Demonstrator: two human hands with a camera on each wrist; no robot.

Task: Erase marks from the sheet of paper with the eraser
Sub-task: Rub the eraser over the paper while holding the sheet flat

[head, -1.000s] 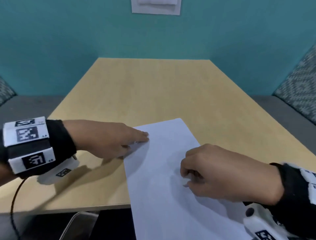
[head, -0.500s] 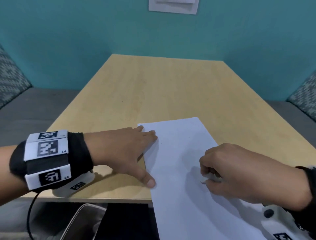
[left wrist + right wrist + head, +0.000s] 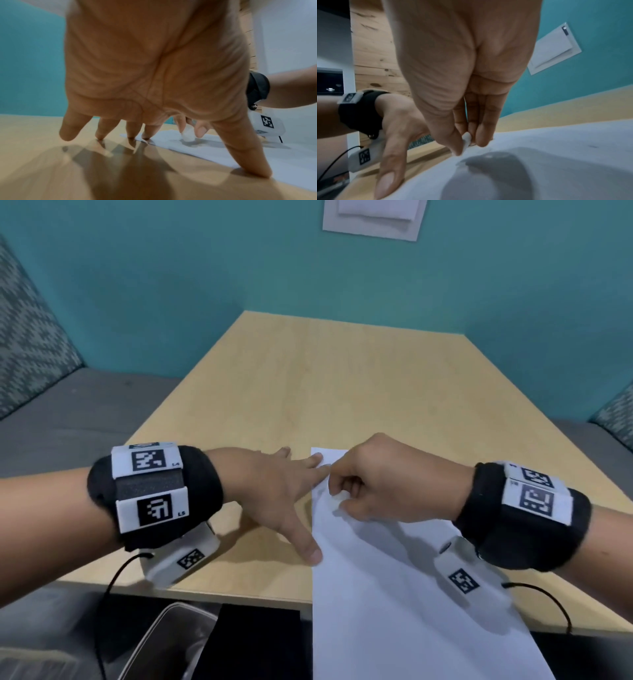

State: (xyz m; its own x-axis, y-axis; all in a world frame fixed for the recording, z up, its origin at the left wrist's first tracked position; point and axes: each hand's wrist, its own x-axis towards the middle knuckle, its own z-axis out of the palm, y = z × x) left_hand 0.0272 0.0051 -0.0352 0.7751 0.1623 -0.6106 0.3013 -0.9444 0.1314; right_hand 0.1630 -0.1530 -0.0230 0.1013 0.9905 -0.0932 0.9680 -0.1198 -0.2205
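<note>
A white sheet of paper (image 3: 376, 577) lies on the wooden table (image 3: 308, 378), its near end hanging over the front edge. My right hand (image 3: 387, 481) pinches a small white eraser (image 3: 187, 133) between thumb and fingers and presses it on the sheet near the far left corner. The eraser (image 3: 466, 140) also shows in the right wrist view, tip on the paper (image 3: 556, 155). My left hand (image 3: 274, 491) lies spread flat, fingertips on the sheet's far left corner, thumb (image 3: 310, 553) on its left edge. A faint dark mark (image 3: 593, 146) sits on the paper.
A teal wall with a white plate (image 3: 371, 217) stands behind the table. Patterned cushions (image 3: 27, 337) and grey benches flank both sides. A dark object with a shiny edge (image 3: 164, 642) sits below the table's front edge. Cables run from both wrist cameras.
My right hand has moved with the eraser up the sheet to its far left corner, close to the left hand's fingertips. The left hand has spread its thumb along the paper's edge.
</note>
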